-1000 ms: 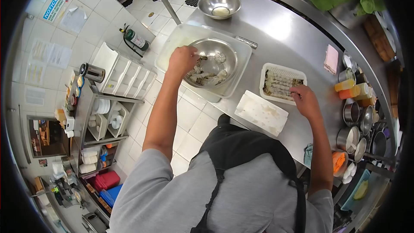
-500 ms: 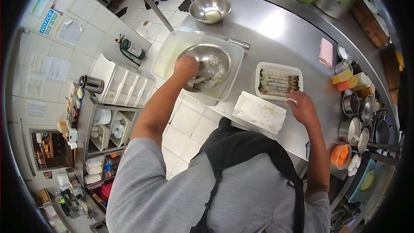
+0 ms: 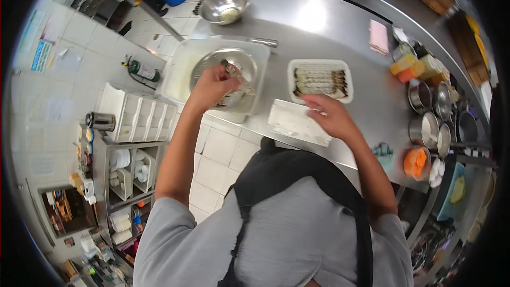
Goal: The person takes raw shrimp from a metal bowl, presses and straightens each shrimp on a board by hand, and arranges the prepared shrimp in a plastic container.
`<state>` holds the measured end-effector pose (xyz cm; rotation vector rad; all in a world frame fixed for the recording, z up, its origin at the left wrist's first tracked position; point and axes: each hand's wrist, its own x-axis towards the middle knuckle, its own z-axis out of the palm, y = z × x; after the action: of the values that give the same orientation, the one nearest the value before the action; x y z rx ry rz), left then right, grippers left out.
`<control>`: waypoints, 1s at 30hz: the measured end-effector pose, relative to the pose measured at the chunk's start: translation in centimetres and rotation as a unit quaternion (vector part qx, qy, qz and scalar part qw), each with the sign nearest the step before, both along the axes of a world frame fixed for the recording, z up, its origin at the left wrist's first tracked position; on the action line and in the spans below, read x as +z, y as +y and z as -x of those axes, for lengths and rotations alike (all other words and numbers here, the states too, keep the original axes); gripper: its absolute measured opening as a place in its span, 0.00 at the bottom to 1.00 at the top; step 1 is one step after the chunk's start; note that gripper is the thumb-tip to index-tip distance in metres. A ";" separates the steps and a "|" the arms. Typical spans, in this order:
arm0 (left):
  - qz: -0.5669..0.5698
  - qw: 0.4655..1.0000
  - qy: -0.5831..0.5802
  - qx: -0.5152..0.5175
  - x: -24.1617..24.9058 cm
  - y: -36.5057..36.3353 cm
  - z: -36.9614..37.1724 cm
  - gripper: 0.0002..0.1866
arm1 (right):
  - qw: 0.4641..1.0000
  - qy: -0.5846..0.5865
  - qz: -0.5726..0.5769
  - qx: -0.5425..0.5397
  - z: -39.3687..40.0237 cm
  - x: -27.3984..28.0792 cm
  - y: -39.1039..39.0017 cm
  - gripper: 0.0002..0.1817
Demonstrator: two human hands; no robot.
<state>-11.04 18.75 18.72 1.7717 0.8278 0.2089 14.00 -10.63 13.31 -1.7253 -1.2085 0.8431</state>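
Observation:
My left hand is pinched on shrimp above the metal bowl, which sits in a translucent plastic tub. More pale pieces lie in the bowl below, partly hidden by the hand. My right hand reaches over the near edge of a white perforated basket, fingers apart with nothing between them. Inside the basket, shrimp lie stretched out side by side, dark tails towards the sides. Just below it is a white, wet-looking tray, partly overlapped by the right hand.
At the back left stands another metal bowl. A metal cylinder lies beside the tub, and a pink cloth is further right. Sauce bottles, pots and a container of orange food line the right side.
My left hand has come up from inside the bowl with shrimp in its fingers. The right hand has moved left along the basket's near edge. The whole view has shifted.

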 end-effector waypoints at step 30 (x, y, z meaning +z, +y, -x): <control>-0.335 0.919 -0.026 -0.205 -16.1 -16.4 -5.5 0.14 | 0.981 -0.179 0.064 -0.036 4.6 -11.5 -4.8 0.15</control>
<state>-5.56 2.31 2.58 2.5263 0.3308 0.2803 9.42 -15.41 1.86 -2.0764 -1.3363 0.5922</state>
